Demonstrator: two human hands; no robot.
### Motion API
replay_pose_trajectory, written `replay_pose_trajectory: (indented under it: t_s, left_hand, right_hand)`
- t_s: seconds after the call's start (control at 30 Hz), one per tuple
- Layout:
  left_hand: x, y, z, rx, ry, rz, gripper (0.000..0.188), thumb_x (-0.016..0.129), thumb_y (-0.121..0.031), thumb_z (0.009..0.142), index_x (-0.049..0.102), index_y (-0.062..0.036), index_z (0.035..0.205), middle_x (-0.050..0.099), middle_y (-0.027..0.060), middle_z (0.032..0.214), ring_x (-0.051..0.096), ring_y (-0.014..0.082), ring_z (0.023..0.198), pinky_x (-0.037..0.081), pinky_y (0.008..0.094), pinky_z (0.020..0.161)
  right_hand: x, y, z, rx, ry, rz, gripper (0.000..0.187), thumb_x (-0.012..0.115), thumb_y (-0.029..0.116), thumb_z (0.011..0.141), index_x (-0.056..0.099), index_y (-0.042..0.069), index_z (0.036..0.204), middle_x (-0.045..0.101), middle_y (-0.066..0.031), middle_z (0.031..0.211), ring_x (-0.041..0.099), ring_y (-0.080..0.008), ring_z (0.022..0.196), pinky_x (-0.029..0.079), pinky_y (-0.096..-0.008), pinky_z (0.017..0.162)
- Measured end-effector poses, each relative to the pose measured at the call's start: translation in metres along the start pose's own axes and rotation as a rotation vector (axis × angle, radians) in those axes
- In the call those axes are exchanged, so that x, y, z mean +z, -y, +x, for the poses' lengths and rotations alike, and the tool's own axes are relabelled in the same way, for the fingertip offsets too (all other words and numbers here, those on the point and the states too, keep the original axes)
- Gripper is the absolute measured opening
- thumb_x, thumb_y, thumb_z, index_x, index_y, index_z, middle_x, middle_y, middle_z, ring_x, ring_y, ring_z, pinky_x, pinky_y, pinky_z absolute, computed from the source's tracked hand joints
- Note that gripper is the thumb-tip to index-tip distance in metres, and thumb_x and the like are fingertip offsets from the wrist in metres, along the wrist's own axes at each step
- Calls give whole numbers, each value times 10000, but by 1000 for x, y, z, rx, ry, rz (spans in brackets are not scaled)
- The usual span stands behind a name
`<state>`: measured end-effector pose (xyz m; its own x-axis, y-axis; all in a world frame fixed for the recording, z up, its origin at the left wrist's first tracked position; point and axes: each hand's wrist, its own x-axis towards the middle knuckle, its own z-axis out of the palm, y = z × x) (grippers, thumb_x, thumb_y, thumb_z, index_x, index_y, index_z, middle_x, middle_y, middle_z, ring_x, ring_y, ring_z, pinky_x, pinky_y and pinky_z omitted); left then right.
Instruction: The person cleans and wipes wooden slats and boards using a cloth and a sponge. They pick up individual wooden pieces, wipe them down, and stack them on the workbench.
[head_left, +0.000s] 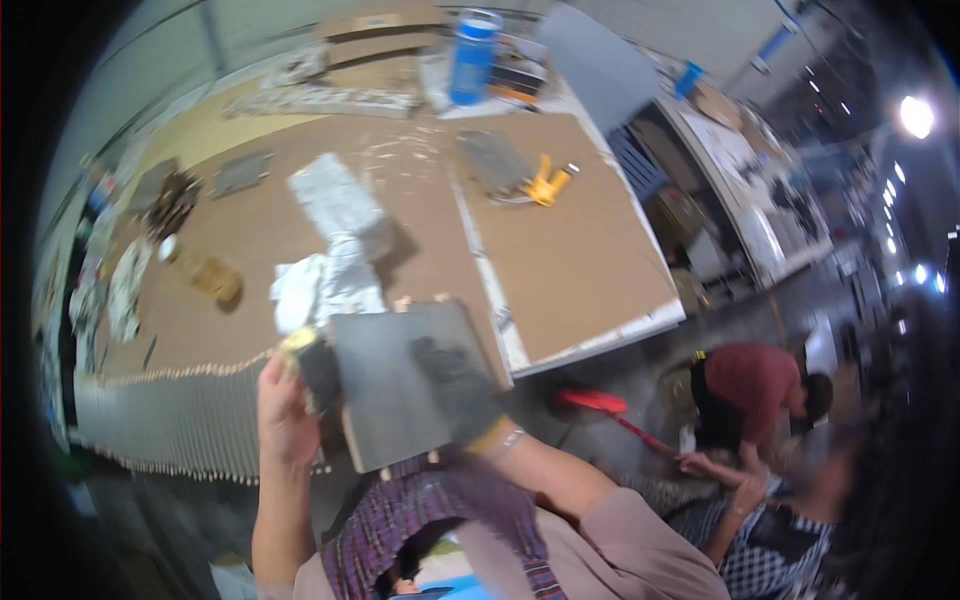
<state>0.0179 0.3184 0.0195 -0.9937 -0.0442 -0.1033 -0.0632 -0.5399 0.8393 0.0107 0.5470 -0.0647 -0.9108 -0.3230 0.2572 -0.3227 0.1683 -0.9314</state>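
A flat grey panel (385,385) with small wooden pegs at its edges is held up, tilted, in front of my body. My right hand (465,395), in a dark glove with a yellow cuff, is closed on the panel's right side; some fingers blur into its dark surface. At the panel's left edge, my left hand (284,410) is closed around a small dark block (320,375) with a yellowish top. Just beyond the panel lie crumpled white cloth or paper (325,290) and a white wrapped bundle (340,205).
A long row of grey panels (180,420) lines the table's near left edge. A bottle of amber liquid (205,275) lies behind it. Farther right are a yellow tool (547,185), another grey panel (493,160) and a blue bottle (473,65). Two people (750,390) are at lower right, near a red-handled tool (640,432).
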Motion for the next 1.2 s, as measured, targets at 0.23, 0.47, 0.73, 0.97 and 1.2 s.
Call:
replay_pose_trajectory:
  t_s: [0.23, 0.47, 0.73, 0.97, 1.2]
  left_hand:
    - [-9, 24, 5, -95, 62, -33, 423, 594, -298, 1003, 532, -73, 1355, 658, 91, 1220, 652, 234, 1101, 557, 385, 887]
    - [28, 44, 1, -296, 125, -12, 384, 665, -285, 952, 576, -90, 1270, 668, 45, 1148, 659, 209, 1040, 535, 466, 953]
    - [52, 33, -24, -72, 253, 616, 361, 775, -40, 781, 611, -14, 1100, 673, 60, 1013, 654, 164, 920, 545, 307, 848]
    - [85, 23, -33, 576, 639, 1140, 379, 826, -166, 713, 647, -30, 1017, 624, 119, 946, 615, 263, 797, 502, 355, 703]
    - [75, 5, -29, 683, 505, 1182, 371, 808, -129, 680, 636, -19, 990, 613, 117, 916, 594, 259, 772, 487, 349, 655]
  right_hand:
    - [34, -1, 6, 513, -105, 758, 533, 483, 152, 1060, 307, 43, 1552, 489, -91, 1469, 511, -161, 1295, 412, -296, 1094]
    - [32, -35, -22, 453, 87, 1721, 399, 422, 401, 1083, 543, 127, 1346, 641, -42, 1137, 633, -145, 986, 539, -324, 902]
    - [-8, 17, -13, 169, 14, 529, 646, 603, 270, 994, 324, 54, 1535, 432, -111, 1497, 410, -220, 1391, 290, -383, 1191]
    - [13, -7, -25, 251, 84, 757, 505, 550, 230, 1030, 400, 51, 1477, 510, -106, 1397, 501, -200, 1289, 424, -365, 1100]
    - [29, -34, -36, 412, 165, 1027, 451, 504, 285, 1045, 447, 52, 1427, 536, -112, 1370, 533, -204, 1265, 449, -372, 1080]
